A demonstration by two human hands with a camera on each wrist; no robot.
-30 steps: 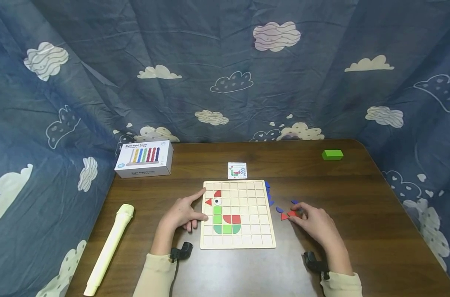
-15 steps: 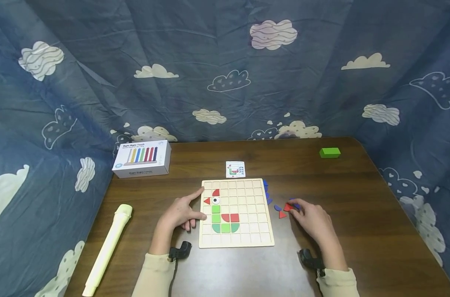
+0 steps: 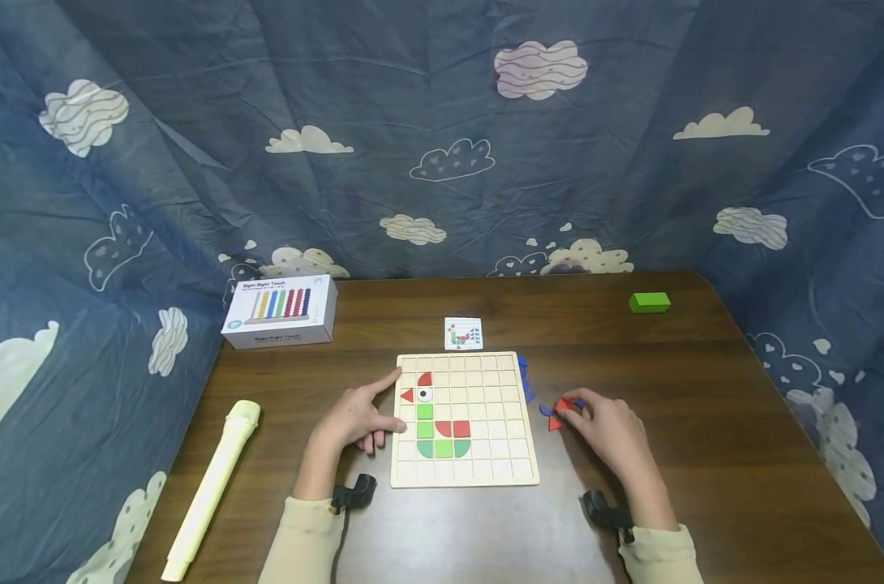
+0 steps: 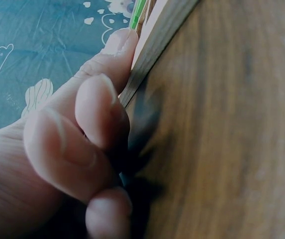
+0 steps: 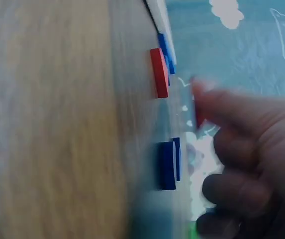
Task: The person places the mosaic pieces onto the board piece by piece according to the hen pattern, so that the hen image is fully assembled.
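A pale wooden grid board (image 3: 489, 470) lies mid-table, carrying red, green and eye-marked pieces at its left. My left hand (image 3: 350, 418) has its straight thumb and index finger against the board's left edge; the left wrist view shows the other fingers bent beneath. Right of the board, my right hand (image 3: 615, 434) pinches a small red piece (image 5: 199, 109) between thumb and fingertips, raised off the table in the right wrist view. Near it a red triangle (image 3: 555, 423) lies on the table, with a blue piece (image 3: 546, 410) just behind. Further blue pieces (image 3: 524, 375) sit along the board's right edge.
Behind the board lies a small picture card (image 3: 462, 333) with a bird pattern. A white box (image 3: 281, 312) stands at the back left, a green block (image 3: 650, 302) at the back right. A cream-coloured stick (image 3: 212, 491) lies along the left side.
My right hand has taken up a red piece from beside the other red triangle and shifted slightly left. The left hand keeps its place at the board's edge.
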